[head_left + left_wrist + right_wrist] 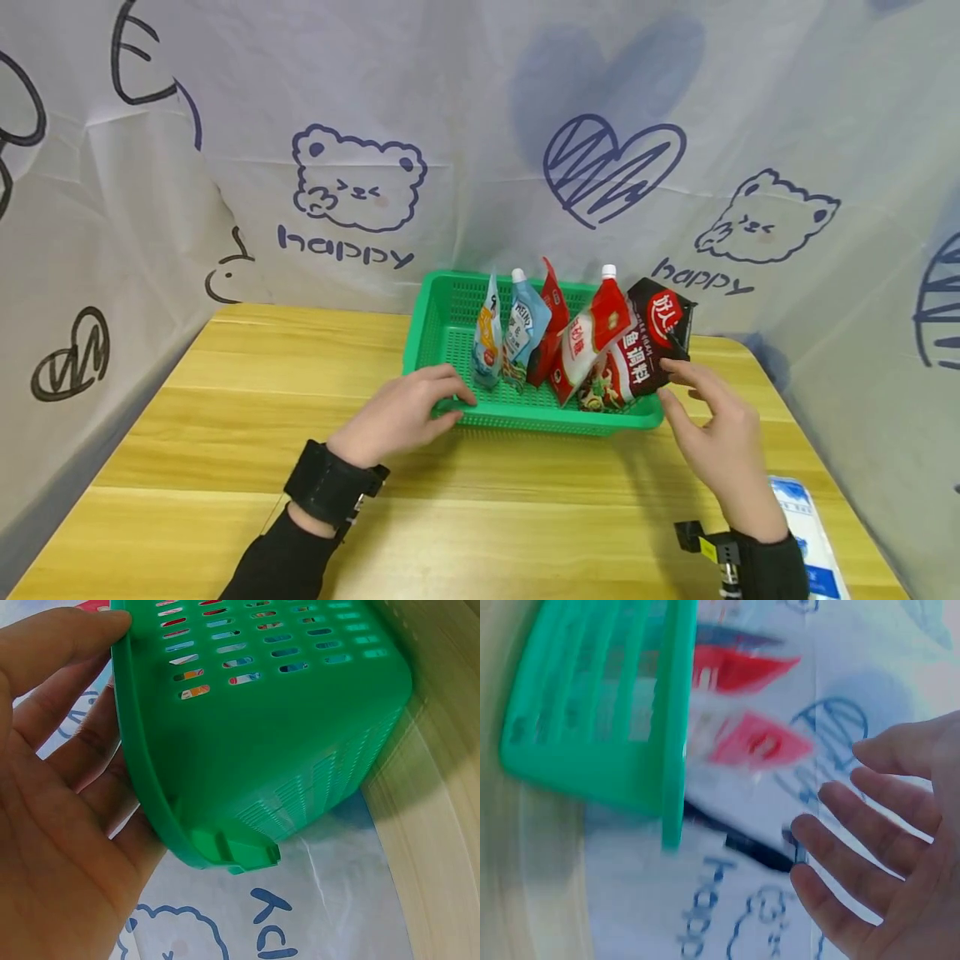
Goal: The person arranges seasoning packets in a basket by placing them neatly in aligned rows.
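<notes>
A green plastic basket [540, 419] stands on the table, and my left hand [408, 412] grips its rim at the front left corner. The left wrist view shows the thumb [90, 634] on the rim, the fingers behind it. Upright inside are a slim white-and-orange pouch [488, 337], a light blue Heinz pouch [525, 327], a red packet [553, 302], a red-and-white capped sugar pouch [588, 342] and a black-and-red fish seasoning packet [637, 358], which leans right. My right hand [716, 429] is beside that packet, fingers spread and holding nothing; in the right wrist view a gap separates it from the basket.
A blue-and-white packet [813, 542] lies on the wooden table [510, 517] at the right, partly behind my right wrist. Close behind the basket hangs a pale cloth [480, 100] with bear and heart drawings; it also rises along both sides.
</notes>
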`<state>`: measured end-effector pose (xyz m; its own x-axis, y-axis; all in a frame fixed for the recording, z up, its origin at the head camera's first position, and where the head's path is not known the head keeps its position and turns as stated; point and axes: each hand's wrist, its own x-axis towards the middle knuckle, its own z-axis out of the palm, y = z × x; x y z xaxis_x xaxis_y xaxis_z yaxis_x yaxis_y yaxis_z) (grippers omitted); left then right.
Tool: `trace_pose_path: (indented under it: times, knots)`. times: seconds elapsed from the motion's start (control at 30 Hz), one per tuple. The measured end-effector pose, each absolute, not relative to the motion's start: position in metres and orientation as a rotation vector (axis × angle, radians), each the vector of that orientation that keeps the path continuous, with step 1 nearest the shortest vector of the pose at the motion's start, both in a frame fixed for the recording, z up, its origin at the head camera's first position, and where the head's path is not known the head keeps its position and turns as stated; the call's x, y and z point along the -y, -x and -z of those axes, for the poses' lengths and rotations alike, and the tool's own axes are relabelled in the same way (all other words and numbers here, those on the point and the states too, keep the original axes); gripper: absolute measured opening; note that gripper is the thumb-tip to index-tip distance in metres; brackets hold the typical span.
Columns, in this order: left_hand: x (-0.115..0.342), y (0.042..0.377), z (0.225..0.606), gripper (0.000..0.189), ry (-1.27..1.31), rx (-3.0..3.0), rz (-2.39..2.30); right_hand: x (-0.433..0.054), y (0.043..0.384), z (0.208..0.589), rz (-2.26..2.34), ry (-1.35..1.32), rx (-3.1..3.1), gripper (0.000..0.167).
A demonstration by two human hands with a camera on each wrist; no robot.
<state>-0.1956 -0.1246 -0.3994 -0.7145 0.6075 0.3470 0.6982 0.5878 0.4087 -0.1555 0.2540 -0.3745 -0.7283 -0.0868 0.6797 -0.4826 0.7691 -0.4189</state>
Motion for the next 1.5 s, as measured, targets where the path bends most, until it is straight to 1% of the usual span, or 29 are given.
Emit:
trace_pose_path:
  times: [0.13,0.27,0.4,0.57,0.67,0.87,1.03,1.13,1.3,1.4,1.5]
  knots:
    - [0.125,0.196,0.4,0.02,1.093,2.643,0.799,-0.278,0.145,0.377,-0.767,-0.256,2.401,0.044]
    - [0.124,0.196,0.401,0.021,1.092,2.642,0.797,-0.303,0.132,0.382,-0.755,-0.082,2.583,0.054]
    - [0.124,0.196,0.402,0.021,1.09,2.646,0.795,-0.332,0.124,0.392,-0.677,0.081,2.787,0.07]
    - [0.124,0.196,0.401,0.021,1.094,2.642,0.793,-0.372,0.117,0.403,-0.597,0.249,3.13,0.098]
    - [0.125,0.196,0.401,0.021,1.097,2.637,0.793,-0.392,0.113,0.412,-0.566,0.344,3.286,0.107]
    - [0.125,0.196,0.401,0.021,1.109,2.635,0.798,-0.412,0.102,0.433,-0.481,0.619,3.377,0.111]
    - [0.125,0.196,0.401,0.021,1.103,2.643,0.801,-0.415,0.098,0.448,-0.488,0.885,3.323,0.111]
    - [0.125,0.196,0.401,0.021,1.101,2.645,0.801,-0.417,0.096,0.453,-0.532,0.971,3.283,0.114]
    - [0.125,0.195,0.4,0.021,1.095,2.645,0.794,-0.422,0.095,0.45,-0.566,0.846,3.302,0.123]
    - [0.125,0.194,0.4,0.022,1.094,2.647,0.791,-0.423,0.095,0.449,-0.551,0.778,3.304,0.123]
    - [0.125,0.194,0.4,0.022,1.096,2.647,0.79,-0.421,0.094,0.451,-0.54,0.812,3.266,0.121]
